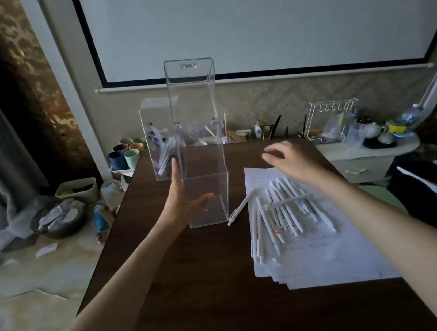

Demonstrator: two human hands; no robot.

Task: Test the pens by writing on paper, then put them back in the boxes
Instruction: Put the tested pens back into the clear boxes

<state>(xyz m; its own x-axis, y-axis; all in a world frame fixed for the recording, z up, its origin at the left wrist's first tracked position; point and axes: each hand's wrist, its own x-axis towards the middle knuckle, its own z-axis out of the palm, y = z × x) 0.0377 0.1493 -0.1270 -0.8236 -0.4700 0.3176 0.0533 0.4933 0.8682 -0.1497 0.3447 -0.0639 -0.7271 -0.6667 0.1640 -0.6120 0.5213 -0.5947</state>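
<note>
A tall clear plastic box (pixel 197 129) stands upright and empty on the dark wooden table (pixel 199 280), its lid flap raised. My left hand (pixel 181 196) lies flat against the box's left side, fingers straight and thumb across the front. My right hand (pixel 292 162) hovers to the right of the box with fingers loosely spread, holding nothing. Several white pens (pixel 283 212) lie in a heap on a stack of white paper (pixel 323 260). One pen (pixel 241 207) lies by the box's foot. A second clear box (pixel 158 143) behind holds several pens.
Pastel cups (pixel 125 153) stand beyond the table's far left corner. A white wire rack (pixel 329 121) and clutter fill a side cabinet at the right. Bowls and bags lie on the floor at the left. A projection screen (pixel 260 13) hangs on the wall.
</note>
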